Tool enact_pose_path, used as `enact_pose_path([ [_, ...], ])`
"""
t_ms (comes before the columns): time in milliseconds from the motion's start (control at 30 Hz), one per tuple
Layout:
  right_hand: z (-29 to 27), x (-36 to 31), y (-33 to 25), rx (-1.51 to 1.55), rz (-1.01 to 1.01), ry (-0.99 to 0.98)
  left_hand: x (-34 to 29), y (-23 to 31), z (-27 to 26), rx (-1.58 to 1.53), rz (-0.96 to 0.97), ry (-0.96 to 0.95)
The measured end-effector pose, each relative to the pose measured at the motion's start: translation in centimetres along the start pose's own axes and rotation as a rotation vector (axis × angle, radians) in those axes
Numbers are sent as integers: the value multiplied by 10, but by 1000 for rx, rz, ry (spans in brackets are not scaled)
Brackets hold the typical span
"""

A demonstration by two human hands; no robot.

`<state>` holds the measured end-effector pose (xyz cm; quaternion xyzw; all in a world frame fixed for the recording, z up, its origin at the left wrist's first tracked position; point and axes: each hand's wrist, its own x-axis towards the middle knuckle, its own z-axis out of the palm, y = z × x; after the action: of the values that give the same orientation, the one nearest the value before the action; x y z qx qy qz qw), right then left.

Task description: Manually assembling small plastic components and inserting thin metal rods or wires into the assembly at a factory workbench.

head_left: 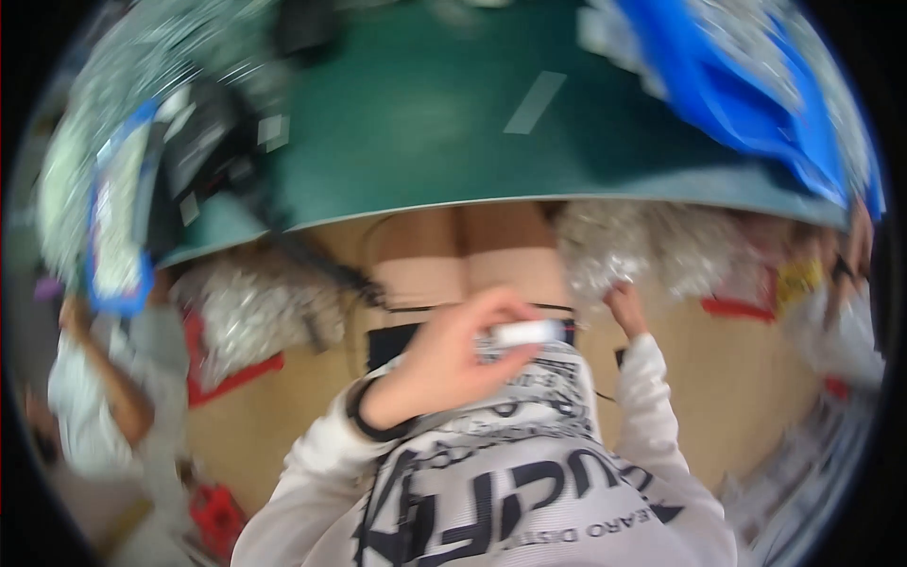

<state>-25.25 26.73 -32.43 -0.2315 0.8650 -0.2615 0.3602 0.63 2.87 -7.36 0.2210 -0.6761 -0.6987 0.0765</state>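
My left hand (463, 354), with a black band at the wrist, is closed around a short white cylinder (525, 333). It is held in front of my body, over my lap, and its far end looks bluish. Motion blurs it, so its exact kind does not show. Off to the right, my right hand (622, 307) reaches down below the table edge. Its curled fingers are at the near edge of a clear plastic bag (602, 250) and appear to grip it.
A green table (406, 123) curves across ahead, with a dark stand (255, 189) on its left. Blue bags (727, 104) lie at the right. Red bins (236, 378) with clear plastic stand below. Co-workers sit on both sides; one light sleeve (94, 397) shows at left.
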Motion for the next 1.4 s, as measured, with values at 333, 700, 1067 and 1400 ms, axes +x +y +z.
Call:
enact_pose_path([
  [333, -10, -8, -57, -405, 12, -153, 2, 5, -12, -250, 45, 43],
  [700, -74, -109, -336, 660, -860, -394, 0, 56, -28, -572, 115, -20],
  [1067, -104, -120, -361, 385, -852, -388, -8, 63, -22, -301, 278, 156],
  [1400, -97, -120, -348, 337, -774, -286, -5, 61, -16, 329, 559, 369],
])
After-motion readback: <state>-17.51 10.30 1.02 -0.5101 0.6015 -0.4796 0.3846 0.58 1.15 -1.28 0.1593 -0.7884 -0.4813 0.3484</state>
